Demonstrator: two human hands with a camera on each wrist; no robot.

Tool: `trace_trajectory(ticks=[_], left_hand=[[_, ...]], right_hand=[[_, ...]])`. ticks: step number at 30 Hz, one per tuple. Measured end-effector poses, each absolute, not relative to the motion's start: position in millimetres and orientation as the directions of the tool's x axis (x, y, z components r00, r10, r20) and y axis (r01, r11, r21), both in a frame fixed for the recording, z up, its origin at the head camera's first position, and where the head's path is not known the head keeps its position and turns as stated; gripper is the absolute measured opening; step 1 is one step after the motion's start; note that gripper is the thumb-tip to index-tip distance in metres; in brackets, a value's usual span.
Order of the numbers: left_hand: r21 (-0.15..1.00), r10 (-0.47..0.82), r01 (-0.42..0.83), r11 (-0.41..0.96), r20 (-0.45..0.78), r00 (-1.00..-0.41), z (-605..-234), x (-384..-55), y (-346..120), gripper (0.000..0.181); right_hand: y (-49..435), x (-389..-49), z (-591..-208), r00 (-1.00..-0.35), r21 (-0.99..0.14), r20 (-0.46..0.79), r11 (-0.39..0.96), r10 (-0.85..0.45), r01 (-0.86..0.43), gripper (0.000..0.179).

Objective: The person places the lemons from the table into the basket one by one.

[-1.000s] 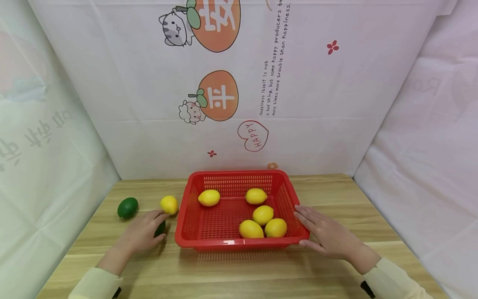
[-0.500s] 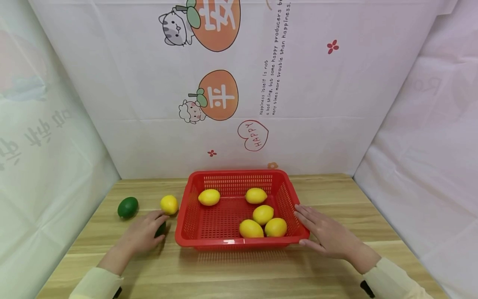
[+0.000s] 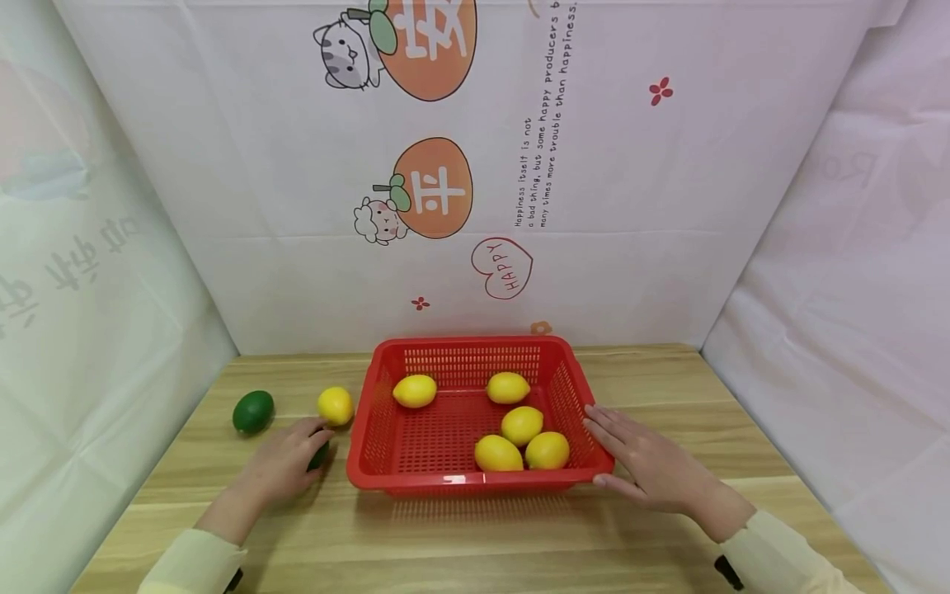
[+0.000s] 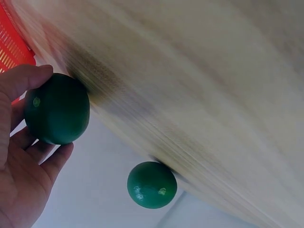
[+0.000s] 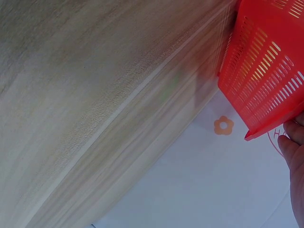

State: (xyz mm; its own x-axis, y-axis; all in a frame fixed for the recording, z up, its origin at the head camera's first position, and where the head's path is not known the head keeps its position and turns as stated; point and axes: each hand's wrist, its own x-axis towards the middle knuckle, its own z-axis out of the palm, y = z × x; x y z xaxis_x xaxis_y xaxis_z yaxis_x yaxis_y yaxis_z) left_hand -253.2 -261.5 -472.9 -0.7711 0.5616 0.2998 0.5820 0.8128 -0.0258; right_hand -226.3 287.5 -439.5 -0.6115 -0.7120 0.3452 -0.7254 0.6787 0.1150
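Note:
My left hand point(image 3: 280, 464) grips a dark green lime point(image 4: 58, 109), with the thumb on one side and fingers on the other, as the left wrist view shows. In the head view most of that lime is hidden by the hand. A second green lime point(image 3: 253, 412) lies on the table further left. Just beyond my left fingers is a yellow lemon point(image 3: 336, 406), outside the basket. My right hand point(image 3: 653, 462) rests against the right rim of the red plastic basket point(image 3: 475, 481), its fingers fairly straight. Inside the basket lie several lemons point(image 3: 523, 426), mostly toward its right side.
The wooden table point(image 3: 482, 553) runs back to a printed white cloth point(image 3: 616, 206) that hangs behind the basket. White cloth also hangs on the left point(image 3: 96, 272) and right sides. The basket's slotted wall point(image 5: 266, 61) shows up close in the right wrist view.

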Motion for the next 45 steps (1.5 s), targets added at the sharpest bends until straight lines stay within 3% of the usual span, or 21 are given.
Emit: trace_trajectory(ticks=[19,30,45], left_hand=[[-0.05,0.574,0.587,0.808,0.297,-0.764,-472.6,-251.7,-261.6,0.048],[-0.082,0.599,0.62,0.78,0.38,-0.704,-473.4,-252.7,-261.8,0.048],[-0.136,0.592,0.601,0.787,0.436,-0.677,-456.2,-249.6,-257.1,0.052]], right_hand=[[286.8,-226.5,-440.7,-0.617,0.115,0.347,0.684,-0.707,-0.72,0.073],[287.2,-226.2,-440.9,-0.622,0.109,0.344,0.688,-0.704,-0.718,0.072],[287.1,-225.8,-440.6,-0.637,0.104,0.334,0.699,-0.694,-0.708,0.073]])
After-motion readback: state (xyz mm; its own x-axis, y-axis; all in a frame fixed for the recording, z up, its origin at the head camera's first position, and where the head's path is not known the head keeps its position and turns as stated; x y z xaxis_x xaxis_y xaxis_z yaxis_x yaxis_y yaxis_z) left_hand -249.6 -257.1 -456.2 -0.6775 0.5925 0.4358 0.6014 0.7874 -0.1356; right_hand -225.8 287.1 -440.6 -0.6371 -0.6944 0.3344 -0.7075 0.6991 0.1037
